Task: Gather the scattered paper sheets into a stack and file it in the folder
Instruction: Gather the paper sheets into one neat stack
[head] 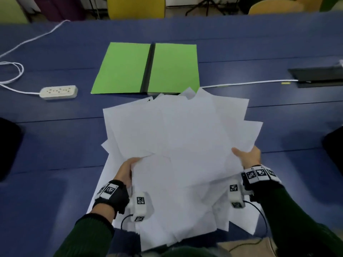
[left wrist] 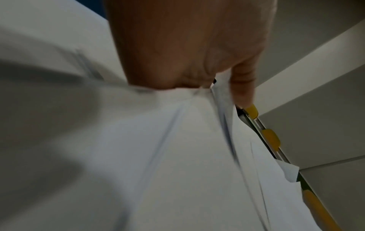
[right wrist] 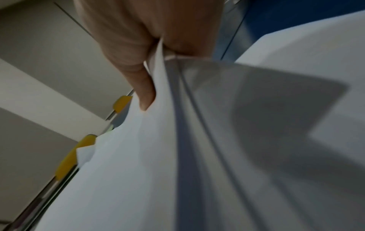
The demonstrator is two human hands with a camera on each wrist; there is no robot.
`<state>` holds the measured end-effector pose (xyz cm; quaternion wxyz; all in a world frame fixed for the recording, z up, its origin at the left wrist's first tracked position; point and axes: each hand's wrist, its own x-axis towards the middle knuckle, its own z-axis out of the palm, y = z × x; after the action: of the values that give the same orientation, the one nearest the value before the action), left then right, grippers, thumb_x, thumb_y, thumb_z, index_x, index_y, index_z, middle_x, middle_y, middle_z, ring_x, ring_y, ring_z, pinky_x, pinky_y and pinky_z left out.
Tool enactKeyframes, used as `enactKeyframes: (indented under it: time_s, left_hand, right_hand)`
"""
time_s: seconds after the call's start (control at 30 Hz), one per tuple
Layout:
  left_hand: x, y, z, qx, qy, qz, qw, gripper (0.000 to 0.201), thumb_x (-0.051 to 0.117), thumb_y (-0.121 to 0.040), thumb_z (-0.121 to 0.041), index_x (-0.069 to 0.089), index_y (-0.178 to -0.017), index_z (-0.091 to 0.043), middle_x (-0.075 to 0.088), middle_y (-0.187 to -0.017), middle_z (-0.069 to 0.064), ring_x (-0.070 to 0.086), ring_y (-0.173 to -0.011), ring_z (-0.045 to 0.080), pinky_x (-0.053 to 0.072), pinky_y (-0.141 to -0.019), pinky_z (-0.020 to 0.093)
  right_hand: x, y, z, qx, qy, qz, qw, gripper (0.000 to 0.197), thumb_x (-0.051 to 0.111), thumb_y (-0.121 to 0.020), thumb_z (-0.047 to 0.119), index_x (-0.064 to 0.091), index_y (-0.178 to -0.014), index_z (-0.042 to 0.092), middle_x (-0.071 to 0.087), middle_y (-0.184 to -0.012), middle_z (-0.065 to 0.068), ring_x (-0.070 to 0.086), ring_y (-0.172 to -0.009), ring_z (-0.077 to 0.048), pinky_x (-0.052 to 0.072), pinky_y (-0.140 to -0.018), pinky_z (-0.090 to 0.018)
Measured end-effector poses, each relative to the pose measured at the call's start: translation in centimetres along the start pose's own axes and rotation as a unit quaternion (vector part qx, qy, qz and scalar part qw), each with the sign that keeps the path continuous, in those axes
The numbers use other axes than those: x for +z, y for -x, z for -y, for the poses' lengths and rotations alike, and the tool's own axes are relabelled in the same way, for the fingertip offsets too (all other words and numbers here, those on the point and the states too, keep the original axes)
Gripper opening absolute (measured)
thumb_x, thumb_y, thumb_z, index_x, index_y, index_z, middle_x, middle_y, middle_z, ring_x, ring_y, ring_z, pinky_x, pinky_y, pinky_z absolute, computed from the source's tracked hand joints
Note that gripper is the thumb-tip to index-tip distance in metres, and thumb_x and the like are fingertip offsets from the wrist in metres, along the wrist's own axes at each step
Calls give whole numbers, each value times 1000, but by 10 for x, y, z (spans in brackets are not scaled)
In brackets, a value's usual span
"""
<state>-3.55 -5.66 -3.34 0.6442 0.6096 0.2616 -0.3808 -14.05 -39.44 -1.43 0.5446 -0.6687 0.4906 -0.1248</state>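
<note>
A loose, fanned bundle of white paper sheets [head: 176, 138] is lifted off the blue table [head: 55, 145] in front of me. My left hand [head: 128, 169] grips its left near edge, thumb on top. My right hand [head: 247, 156] grips the right edge, thumb over the top sheet. In the left wrist view my left hand [left wrist: 197, 54] pinches the paper sheets [left wrist: 158, 156]. The right wrist view has my right hand [right wrist: 142, 54] pinching the paper sheets [right wrist: 197, 156]. A green folder [head: 146, 68] lies open and flat beyond the bundle. More sheets [head: 115, 175] lie underneath on the table.
A white power strip [head: 59, 92] with its cable [head: 14, 71] lies at the left. A white cable [head: 246, 83] runs right to a dark cable hatch [head: 317, 76]. Yellow chairs [head: 136, 7] stand behind the table's far edge.
</note>
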Motion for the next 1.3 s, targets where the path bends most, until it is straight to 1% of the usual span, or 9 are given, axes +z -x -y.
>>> enactKeyframes:
  time_s: [0.17,0.33,0.57,0.73,0.87,1.0,1.07,1.23,1.3]
  left_hand:
    - [3,-3,-4,27,3,-65,998,57,60,-88,-40,38,-136,-17,47,-131,3,47,-124,26,40,-102,43]
    - [5,-15,4,152,-47,-163,974,52,43,-98,-16,23,-147,-13,34,-149,6,33,-137,23,23,-116,38]
    - [-8,-16,5,125,-13,-120,985,44,38,-99,-12,34,-142,-13,48,-138,18,49,-124,34,36,-108,47]
    - [-22,-12,0,147,67,-93,982,28,34,-102,-22,44,-127,-24,66,-95,6,67,-57,20,52,-45,25]
    - [-33,-15,-2,101,111,-76,986,37,37,-99,-37,49,-128,-16,64,-108,6,65,-83,26,59,-64,35]
    - [-38,-19,-15,62,97,-53,992,26,42,-99,-33,61,-100,-15,74,-82,-1,69,-73,17,56,-57,32]
    - [-38,-21,-23,34,75,-53,995,23,47,-97,-30,62,-97,-12,74,-73,-1,67,-75,20,53,-64,34]
    - [-44,-29,-47,-14,-14,-36,999,33,54,-93,-28,58,-119,-7,64,-115,13,62,-96,29,51,-76,38]
    - [-40,-29,-57,-14,-51,-12,999,35,54,-92,-33,57,-118,-9,65,-108,10,63,-89,25,52,-71,35]
  right_hand:
    - [-24,-17,5,-15,38,-19,999,44,64,-78,-9,52,-120,-12,55,-124,-27,55,-115,-37,38,-87,-31]
    - [-63,-29,28,-33,57,-9,998,45,64,-81,-1,51,-124,-8,55,-126,-26,56,-108,-32,38,-86,-32]
    - [-73,-39,85,-78,-18,117,990,63,81,-59,32,61,-113,5,71,-90,10,65,-60,6,53,-54,-16]
    - [-42,-61,92,-84,42,113,989,46,67,-78,0,53,-122,-4,62,-112,-21,61,-99,-25,50,-76,-27]
    - [-26,-66,87,-77,60,138,986,45,65,-79,-3,51,-122,-6,59,-118,-23,61,-98,-26,45,-80,-33]
    - [-35,-67,101,-74,-1,166,983,60,82,-59,36,60,-105,4,72,-70,15,66,-58,4,51,-49,-12]
    - [-45,-75,107,-81,-30,145,986,32,64,-83,8,55,-113,8,68,-61,24,64,-55,7,50,-48,-10]
    - [-68,-89,101,-62,-45,110,991,36,73,-73,38,62,-98,15,69,-60,12,54,-41,-11,41,-37,-22]
    - [-67,-95,87,-30,-38,105,993,21,61,-86,15,57,-107,10,65,-50,12,46,-29,-5,31,-31,-14]
